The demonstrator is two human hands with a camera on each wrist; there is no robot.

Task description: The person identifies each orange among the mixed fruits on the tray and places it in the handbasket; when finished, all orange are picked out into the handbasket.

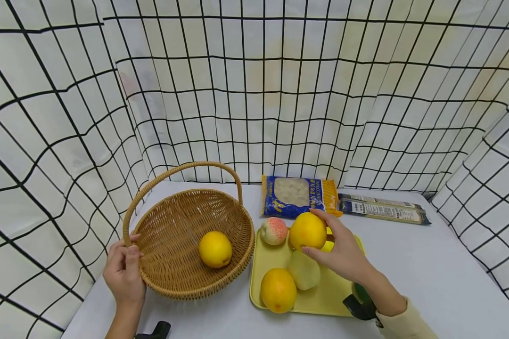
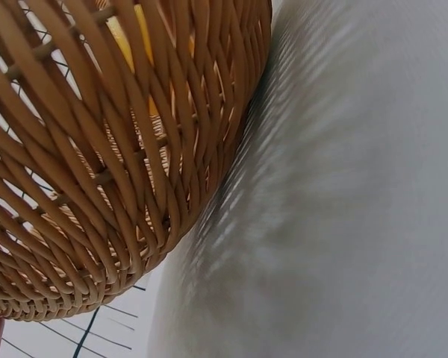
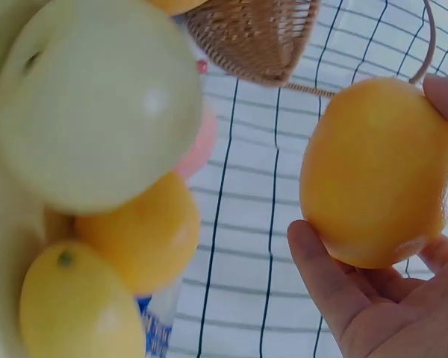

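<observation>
In the head view my left hand (image 1: 126,273) grips the left rim of a wicker basket (image 1: 169,226), thumb on the rim at the handle's base. One yellow-orange fruit (image 1: 215,249) lies inside it. My right hand (image 1: 345,252) holds another yellow-orange fruit (image 1: 307,231) between thumb and fingers above the yellow tray (image 1: 322,301). The right wrist view shows this fruit (image 3: 381,171) in the fingers of the right hand (image 3: 388,306). Woven basket wall (image 2: 112,149) fills much of the left wrist view, with a fingertip at its lower left edge.
On the tray are a pale green fruit (image 1: 304,270), an orange fruit (image 1: 278,290), a pink peach (image 1: 274,230) and a yellow fruit partly behind my right hand. A blue-and-yellow food bag (image 1: 297,195) and long flat packages (image 1: 383,209) lie behind. Black grid netting surrounds the table.
</observation>
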